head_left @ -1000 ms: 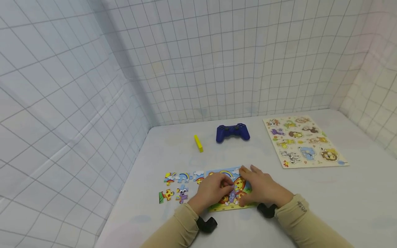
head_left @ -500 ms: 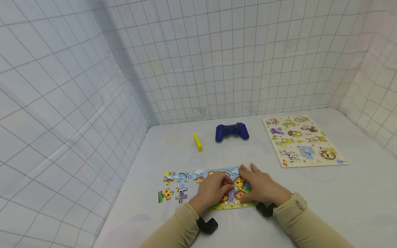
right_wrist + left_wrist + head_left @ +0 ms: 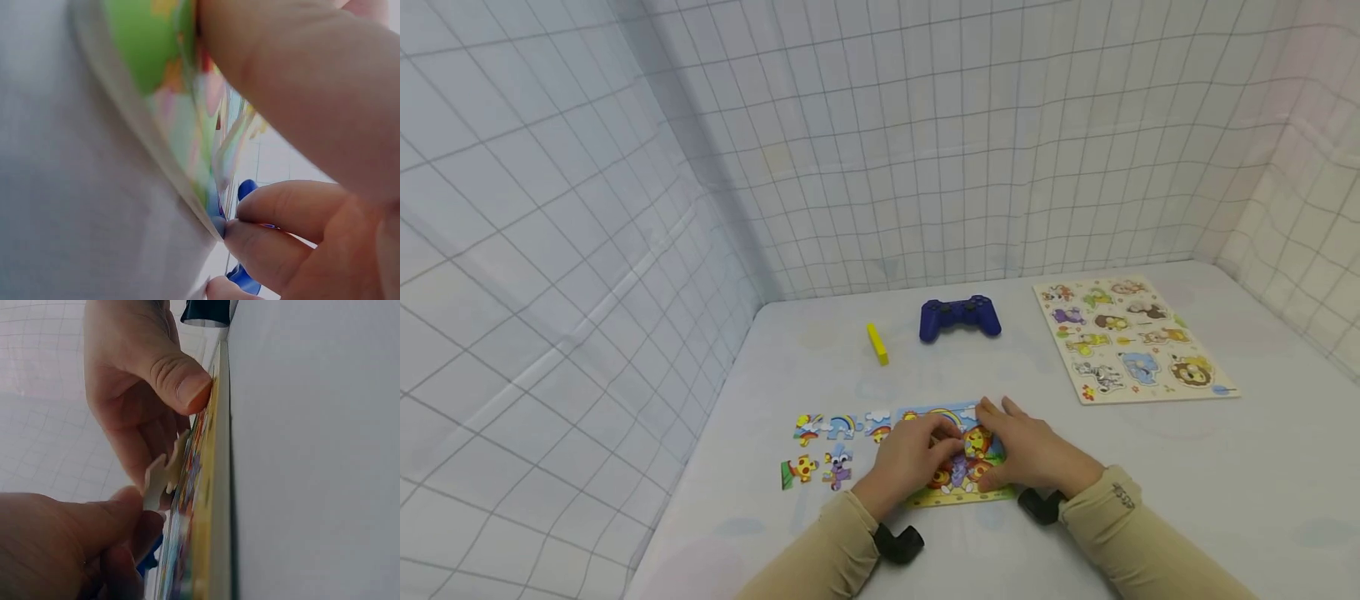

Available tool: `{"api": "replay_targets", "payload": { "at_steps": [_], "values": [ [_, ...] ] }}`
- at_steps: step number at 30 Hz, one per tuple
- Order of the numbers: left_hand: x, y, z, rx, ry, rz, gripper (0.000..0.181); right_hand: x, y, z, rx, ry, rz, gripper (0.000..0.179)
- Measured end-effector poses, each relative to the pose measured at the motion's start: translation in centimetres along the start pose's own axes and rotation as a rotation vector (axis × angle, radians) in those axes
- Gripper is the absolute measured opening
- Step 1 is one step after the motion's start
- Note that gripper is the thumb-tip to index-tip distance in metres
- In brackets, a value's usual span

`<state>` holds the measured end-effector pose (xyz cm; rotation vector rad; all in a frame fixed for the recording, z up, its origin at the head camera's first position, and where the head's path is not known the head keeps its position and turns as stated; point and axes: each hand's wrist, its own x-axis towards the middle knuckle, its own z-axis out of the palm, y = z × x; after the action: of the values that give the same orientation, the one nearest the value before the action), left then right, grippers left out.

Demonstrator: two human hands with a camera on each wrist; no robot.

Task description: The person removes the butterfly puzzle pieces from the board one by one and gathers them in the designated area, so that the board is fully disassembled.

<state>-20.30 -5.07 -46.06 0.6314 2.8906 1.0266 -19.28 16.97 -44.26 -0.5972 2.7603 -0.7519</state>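
A colourful jigsaw board (image 3: 958, 497) with cartoon animals and a rainbow lies flat at the table's front. My left hand (image 3: 913, 458) is over its left half, thumb and fingers pinching a jigsaw piece (image 3: 154, 481). That piece stands tilted just above the board in the left wrist view, its pale back showing. Across the board's right part rests my right hand (image 3: 1030, 450), fingers spread. Its thumb (image 3: 194, 389) touches the board's face, and other fingertips (image 3: 234, 234) meet the board's edge in the right wrist view. The left hand hides part of the picture.
Several loose jigsaw pieces (image 3: 838, 467) lie left of the board. Behind are a yellow block (image 3: 877, 344) and a blue game controller (image 3: 959, 317). An animal peg puzzle (image 3: 1138, 337) lies at the right rear. Gridded cloth walls (image 3: 887, 150) surround the table.
Both hands stay at almost the same places over the board. The left fingers tilt the pinched piece slightly; the loose pieces lie as before, while the whole view shifts a little.
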Motion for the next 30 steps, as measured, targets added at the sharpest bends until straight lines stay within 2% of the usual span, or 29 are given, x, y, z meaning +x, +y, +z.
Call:
{"api": "replay_targets", "payload": {
  "at_steps": [2, 5, 9, 13, 17, 23, 27, 30],
  "values": [
    [-0.3, -0.4, -0.9, -0.016, 0.002, -0.012, 0.010, 0.1, 0.0, 0.1, 0.000, -0.003, 0.002, 0.109],
    [-1.2, -1.7, -3.2, -0.075, 0.014, -0.022, 0.011, 0.3, -0.1, 0.3, 0.009, -0.012, 0.003, 0.109],
    [-2.9, -4.5, -6.7, -0.177, 0.036, -0.057, 0.008, 0.4, -0.2, 0.4, 0.014, -0.022, 0.006, 0.109],
    [-4.6, -7.3, -9.0, -0.169, 0.045, -0.098, 0.005, 0.3, -0.2, 0.2, 0.008, -0.031, 0.029, 0.109],
    [-5.3, -8.5, -9.5, -0.128, 0.007, -0.115, 0.005, 0.1, -0.1, -0.1, -0.003, -0.022, 0.037, 0.109],
    [-5.2, -8.3, -8.7, -0.038, -0.070, -0.102, 0.006, 0.0, -0.1, 0.0, -0.007, -0.018, 0.025, 0.109],
    [-5.3, -8.2, -8.3, 0.080, -0.048, -0.090, 0.005, 0.0, -0.2, 0.1, 0.004, -0.024, 0.025, 0.109],
    [-5.4, -8.1, -8.3, 0.139, -0.019, -0.109, 0.005, 0.0, -0.3, 0.1, 0.003, -0.027, 0.026, 0.108]
  ]
}}
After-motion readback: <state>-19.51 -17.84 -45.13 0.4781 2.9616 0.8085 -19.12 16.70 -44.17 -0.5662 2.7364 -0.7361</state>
